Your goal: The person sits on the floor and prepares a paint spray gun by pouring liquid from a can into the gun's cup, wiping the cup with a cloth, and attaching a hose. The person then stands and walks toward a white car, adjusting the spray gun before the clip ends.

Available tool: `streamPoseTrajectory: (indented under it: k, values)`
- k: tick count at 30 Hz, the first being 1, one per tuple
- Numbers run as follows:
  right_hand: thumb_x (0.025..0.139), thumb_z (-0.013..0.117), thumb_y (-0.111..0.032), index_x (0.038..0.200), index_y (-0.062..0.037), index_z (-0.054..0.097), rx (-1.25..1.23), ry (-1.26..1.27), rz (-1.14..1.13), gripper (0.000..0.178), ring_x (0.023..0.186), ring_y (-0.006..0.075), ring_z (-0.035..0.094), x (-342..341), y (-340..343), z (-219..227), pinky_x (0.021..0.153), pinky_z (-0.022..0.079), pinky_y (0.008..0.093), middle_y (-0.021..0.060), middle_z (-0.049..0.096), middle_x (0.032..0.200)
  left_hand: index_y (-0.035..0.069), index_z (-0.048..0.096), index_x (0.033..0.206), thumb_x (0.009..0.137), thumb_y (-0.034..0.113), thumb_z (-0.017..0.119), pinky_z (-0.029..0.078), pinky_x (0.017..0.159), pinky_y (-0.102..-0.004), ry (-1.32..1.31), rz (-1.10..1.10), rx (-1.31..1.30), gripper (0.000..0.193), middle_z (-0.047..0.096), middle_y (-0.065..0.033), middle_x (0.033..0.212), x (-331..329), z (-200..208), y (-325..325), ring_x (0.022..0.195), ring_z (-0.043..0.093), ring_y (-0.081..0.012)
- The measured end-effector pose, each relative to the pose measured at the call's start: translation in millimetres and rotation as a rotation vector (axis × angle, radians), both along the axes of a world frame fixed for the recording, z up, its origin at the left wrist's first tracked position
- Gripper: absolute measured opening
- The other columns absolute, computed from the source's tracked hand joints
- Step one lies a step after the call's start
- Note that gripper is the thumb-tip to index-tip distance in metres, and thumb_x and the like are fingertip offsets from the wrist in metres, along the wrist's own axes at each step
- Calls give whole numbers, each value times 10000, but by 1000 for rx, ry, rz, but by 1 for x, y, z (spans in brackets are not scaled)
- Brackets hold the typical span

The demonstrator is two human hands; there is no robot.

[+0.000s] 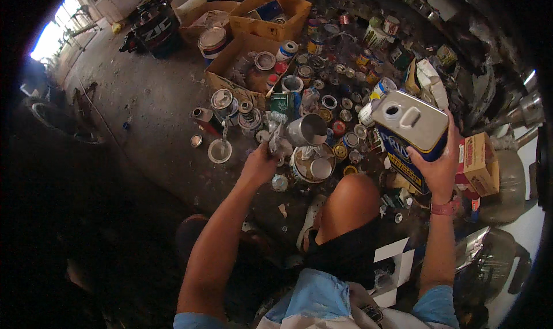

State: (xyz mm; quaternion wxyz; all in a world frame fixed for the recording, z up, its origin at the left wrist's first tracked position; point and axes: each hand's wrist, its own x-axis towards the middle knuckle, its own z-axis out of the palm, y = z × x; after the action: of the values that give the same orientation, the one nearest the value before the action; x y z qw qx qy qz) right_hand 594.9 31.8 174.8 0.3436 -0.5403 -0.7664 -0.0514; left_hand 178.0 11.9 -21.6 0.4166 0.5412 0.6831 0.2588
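My right hand [436,166] grips a rectangular metal can [412,142] by its side. The can is dark blue with yellow, tilted, and has a pale top with a round open mouth and a carrying handle. My left hand [260,166] is closed on a crumpled grey-white wad [276,138]; whether it is rag or plastic I cannot tell. Just right of the wad, an open silver tin [308,130] leans over. Below that tin stands a large round paint can [298,166] with a smaller tin on it. A green can [281,103] stands behind the wad.
Many paint tins crowd the floor ahead. Cardboard boxes [271,5] stand at the back, beside a black bucket-shaped container [154,27]. A red and tan carton [479,163] is right of my right hand. An open white box [397,257] lies by my right forearm.
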Motion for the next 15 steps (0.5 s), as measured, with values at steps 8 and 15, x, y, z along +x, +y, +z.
streamPoseTrajectory:
  k: [8,15]
  values:
    - [631,996,-260,1667,-96,412,-71,-248,239,1201,1348,435,581,-78,11,44,1174,466,523,208,577,1449,22,634,1374,1026,400,711,546,1017,-553,28,23,70,519,745,-303,1253,-1,-9,2,1241,683,-499]
    - [586,999,-240,1678,-118,402,-146,-467,269,1251,1327,458,568,-115,15,52,1157,474,537,211,561,1435,-6,634,1287,975,315,750,553,989,-586,61,34,63,462,745,-318,1198,-4,-17,2,1192,684,-521]
